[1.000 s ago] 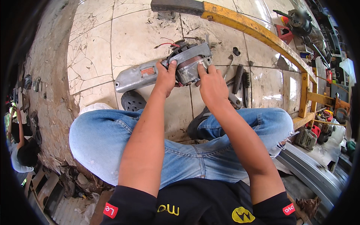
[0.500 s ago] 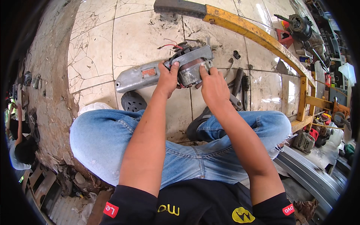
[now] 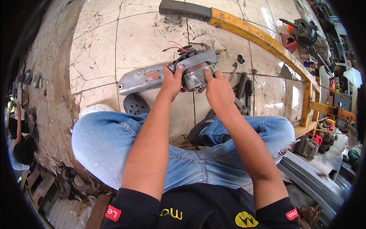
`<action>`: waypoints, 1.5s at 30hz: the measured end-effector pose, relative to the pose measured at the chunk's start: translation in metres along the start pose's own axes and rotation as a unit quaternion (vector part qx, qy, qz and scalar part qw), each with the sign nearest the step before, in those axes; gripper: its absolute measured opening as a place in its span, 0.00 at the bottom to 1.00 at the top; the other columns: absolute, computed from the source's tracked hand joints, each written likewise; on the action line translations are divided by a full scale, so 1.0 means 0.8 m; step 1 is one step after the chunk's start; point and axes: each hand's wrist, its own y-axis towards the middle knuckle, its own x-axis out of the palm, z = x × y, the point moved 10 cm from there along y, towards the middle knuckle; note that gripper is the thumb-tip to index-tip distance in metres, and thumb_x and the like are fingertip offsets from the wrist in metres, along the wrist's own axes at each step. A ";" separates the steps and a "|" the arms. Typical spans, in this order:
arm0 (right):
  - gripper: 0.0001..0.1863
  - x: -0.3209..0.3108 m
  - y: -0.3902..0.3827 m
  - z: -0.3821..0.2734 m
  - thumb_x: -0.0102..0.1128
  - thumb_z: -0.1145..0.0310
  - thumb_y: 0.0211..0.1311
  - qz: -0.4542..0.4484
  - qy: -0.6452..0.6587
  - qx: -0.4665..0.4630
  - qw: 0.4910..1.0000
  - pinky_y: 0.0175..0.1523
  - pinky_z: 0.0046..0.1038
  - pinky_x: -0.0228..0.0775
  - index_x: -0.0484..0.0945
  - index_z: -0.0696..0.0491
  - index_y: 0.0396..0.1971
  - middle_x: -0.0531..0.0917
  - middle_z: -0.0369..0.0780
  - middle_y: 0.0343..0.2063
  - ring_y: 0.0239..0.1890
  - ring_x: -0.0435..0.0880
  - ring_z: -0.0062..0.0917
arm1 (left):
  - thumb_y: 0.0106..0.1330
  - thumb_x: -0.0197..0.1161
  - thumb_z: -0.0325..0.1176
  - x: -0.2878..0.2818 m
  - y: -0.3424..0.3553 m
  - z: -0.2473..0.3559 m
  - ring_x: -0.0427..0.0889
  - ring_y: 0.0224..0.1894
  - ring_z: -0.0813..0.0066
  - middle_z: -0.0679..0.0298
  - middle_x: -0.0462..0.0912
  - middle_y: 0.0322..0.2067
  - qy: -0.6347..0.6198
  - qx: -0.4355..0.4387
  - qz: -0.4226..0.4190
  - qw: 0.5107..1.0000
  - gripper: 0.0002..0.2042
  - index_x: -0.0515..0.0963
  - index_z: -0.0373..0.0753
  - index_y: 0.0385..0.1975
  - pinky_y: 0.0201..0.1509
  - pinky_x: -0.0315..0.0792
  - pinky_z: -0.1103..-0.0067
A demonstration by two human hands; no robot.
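In front of my shins is a worn grey metal machine part (image 3: 195, 77), which looks like an alternator with a brown band, a dark finned end and loose red wires (image 3: 176, 48). My left hand (image 3: 172, 81) grips its left side, thumb on top and fingers hidden beneath. At its lower right, my right hand (image 3: 219, 89) has thumb and forefinger pressed against the casing; the other fingers are bent. Left of it lies a long grey metal housing (image 3: 133, 82) with an orange-red label. Whether the two pieces are joined is hidden by my left hand.
A yellow metal frame (image 3: 259, 36) crosses from the top to the right. Beside my right hand lie a dark-handled tool (image 3: 241, 84) and a brush (image 3: 249, 89). A red stand (image 3: 289, 42) and piled parts fill the right. Another person (image 3: 23, 149) is at far left.
The view has shifted slightly. The alternator-like part sits a little lower and tilts slightly differently; both hands keep hold of it.
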 end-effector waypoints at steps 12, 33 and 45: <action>0.26 0.000 -0.003 0.002 0.51 0.78 0.60 0.002 0.017 -0.006 1.000 0.53 0.40 0.75 0.73 0.52 0.60 0.76 0.46 0.46 0.50 0.77 0.41 | 0.70 0.56 0.56 -0.002 -0.003 -0.001 0.77 0.51 0.54 0.45 0.64 0.58 -0.009 0.004 0.015 1.000 0.40 0.43 0.37 0.68 0.29 0.85 0.65; 0.29 0.013 0.013 0.083 0.60 0.71 0.60 0.065 0.320 0.083 0.942 0.33 0.36 0.74 0.63 0.57 0.60 0.83 0.50 0.34 0.28 0.84 0.37 | 0.69 0.57 0.56 -0.012 0.013 -0.015 0.75 0.54 0.52 0.46 0.62 0.60 -0.002 0.022 0.020 1.000 0.39 0.44 0.40 0.68 0.31 0.85 0.63; 0.36 0.028 0.000 0.063 0.62 0.64 0.59 -0.101 0.407 0.125 0.899 0.32 0.34 0.75 0.54 0.54 0.65 0.84 0.49 0.29 0.27 0.84 0.37 | 0.74 0.54 0.39 -0.031 0.017 -0.016 0.70 0.55 0.65 0.54 0.69 0.56 0.123 0.163 0.102 0.974 0.21 0.65 0.37 0.61 0.62 0.64 0.74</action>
